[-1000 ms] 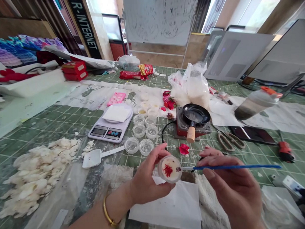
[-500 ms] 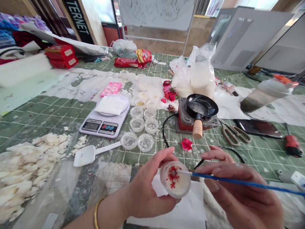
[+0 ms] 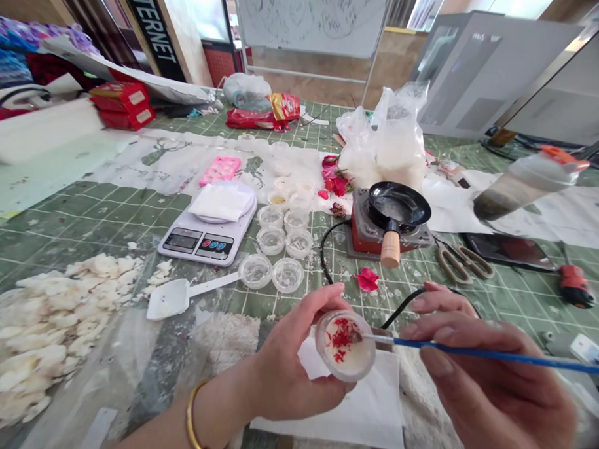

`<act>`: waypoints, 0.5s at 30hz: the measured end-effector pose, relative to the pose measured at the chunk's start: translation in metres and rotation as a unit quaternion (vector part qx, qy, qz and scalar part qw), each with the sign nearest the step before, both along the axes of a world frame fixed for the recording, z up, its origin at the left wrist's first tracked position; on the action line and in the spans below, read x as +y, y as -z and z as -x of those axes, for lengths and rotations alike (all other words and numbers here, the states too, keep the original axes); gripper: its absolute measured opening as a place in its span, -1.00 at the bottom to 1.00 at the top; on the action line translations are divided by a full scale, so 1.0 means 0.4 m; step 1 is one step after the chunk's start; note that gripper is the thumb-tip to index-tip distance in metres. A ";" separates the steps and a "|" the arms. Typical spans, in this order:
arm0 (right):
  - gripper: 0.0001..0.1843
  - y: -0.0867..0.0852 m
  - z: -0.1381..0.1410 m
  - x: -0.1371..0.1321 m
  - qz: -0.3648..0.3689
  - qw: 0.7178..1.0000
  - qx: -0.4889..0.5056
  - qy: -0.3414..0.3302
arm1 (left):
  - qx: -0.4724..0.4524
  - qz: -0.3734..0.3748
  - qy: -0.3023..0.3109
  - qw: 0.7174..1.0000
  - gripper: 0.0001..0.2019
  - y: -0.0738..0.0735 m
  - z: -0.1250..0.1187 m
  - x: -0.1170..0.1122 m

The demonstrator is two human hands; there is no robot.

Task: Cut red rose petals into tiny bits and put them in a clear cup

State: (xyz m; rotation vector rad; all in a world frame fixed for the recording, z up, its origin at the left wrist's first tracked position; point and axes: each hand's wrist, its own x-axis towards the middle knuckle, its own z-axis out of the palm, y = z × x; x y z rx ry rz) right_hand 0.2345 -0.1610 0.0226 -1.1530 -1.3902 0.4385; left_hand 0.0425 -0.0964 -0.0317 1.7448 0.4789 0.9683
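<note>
Two possible mishaps from here: at left, a spill of red shreds [image 3: 344, 328] over the rim of the small clear cup [image 3: 347, 376], likely caused by a slackened grip or a sudden tilt of the left hand [image 3: 294, 375]; at right, a smear across the pale fill [image 3: 352, 354], likely caused by a jerk of the long blue brush [image 3: 486, 354] in the right hand [image 3: 504, 395]. Curled partway open at left, with thumb and fingers around the sides of the cup, above a white sheet [image 3: 371, 410] near the front of the counter [image 3: 118, 211]; pinched nearly closed at right, with thumb and fingers on the blue brush, tip among the red shreds inside the cup
</note>
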 end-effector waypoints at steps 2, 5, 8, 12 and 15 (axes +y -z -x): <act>-0.74 -0.003 -0.004 -0.005 -0.003 1.000 0.004 0.010 | 0.000 -0.002 -0.002 1.000 -0.11 0.000 0.001 0.000; -0.73 -0.003 -0.005 -0.005 -0.006 1.000 -0.003 0.013 | 0.002 -0.007 -0.005 1.000 -0.12 -0.002 0.001 0.000; -0.68 0.002 0.000 -0.001 -0.005 1.000 -0.016 -0.007 | -0.002 -0.010 -0.004 1.000 -0.12 -0.003 0.001 0.000; -0.72 0.003 0.000 -0.005 0.010 0.999 -0.010 -0.039 | 0.001 -0.007 -0.006 1.000 -0.12 -0.001 0.001 0.000; -0.75 0.000 -0.004 -0.010 0.011 0.999 0.006 -0.030 | -0.002 -0.008 -0.006 1.000 -0.12 -0.001 0.001 0.000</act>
